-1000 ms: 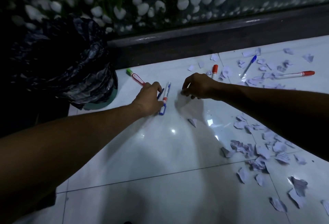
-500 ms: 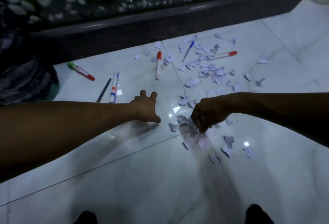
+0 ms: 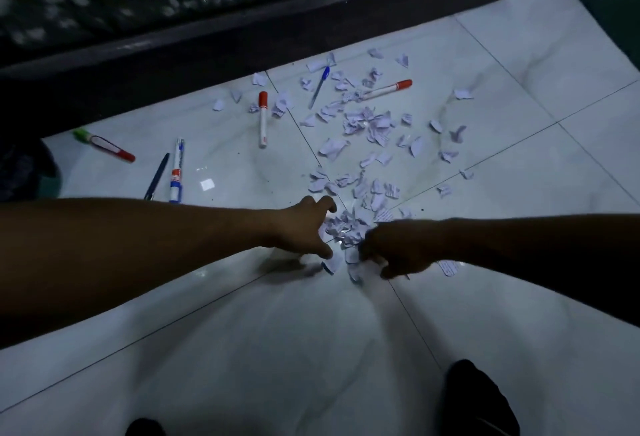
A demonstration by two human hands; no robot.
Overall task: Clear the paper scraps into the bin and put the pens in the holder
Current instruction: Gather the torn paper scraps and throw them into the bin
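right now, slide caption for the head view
Both hands rake paper scraps together on the tiled floor.

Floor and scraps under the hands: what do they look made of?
Floor: looks like glazed ceramic or stone tile, glossy; it mirrors light spots and shows straight grout lines. Scraps: thin white paper, matte, with ragged torn edges, curls and faint printed lines. Left hand and right hand flank the pile.
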